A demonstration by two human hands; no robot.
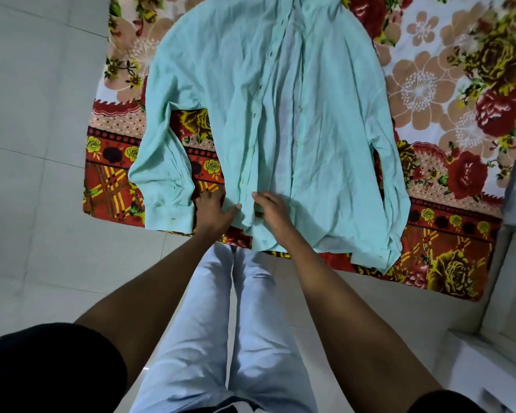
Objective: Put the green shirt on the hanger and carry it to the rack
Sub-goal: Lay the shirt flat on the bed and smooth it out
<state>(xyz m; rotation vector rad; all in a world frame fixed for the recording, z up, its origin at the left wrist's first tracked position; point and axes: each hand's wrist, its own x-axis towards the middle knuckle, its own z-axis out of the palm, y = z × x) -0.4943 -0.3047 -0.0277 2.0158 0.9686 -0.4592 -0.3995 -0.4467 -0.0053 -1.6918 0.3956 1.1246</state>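
Pale floor tiles [36, 144] surround a bed covered by a floral blanket [447, 84] in red, yellow and tan. Seen from the head camera, the green shirt [265, 99] lies spread flat on the blanket, collar toward twelve o'clock, both long sleeves running down its sides. At six o'clock of the shirt, both hands meet at its hem. The left hand [213, 211] pinches the hem's fabric with thumb and fingers. The right hand [270, 208] curls its fingers around the front edge just beside it. Light trousers [221, 338] show below.
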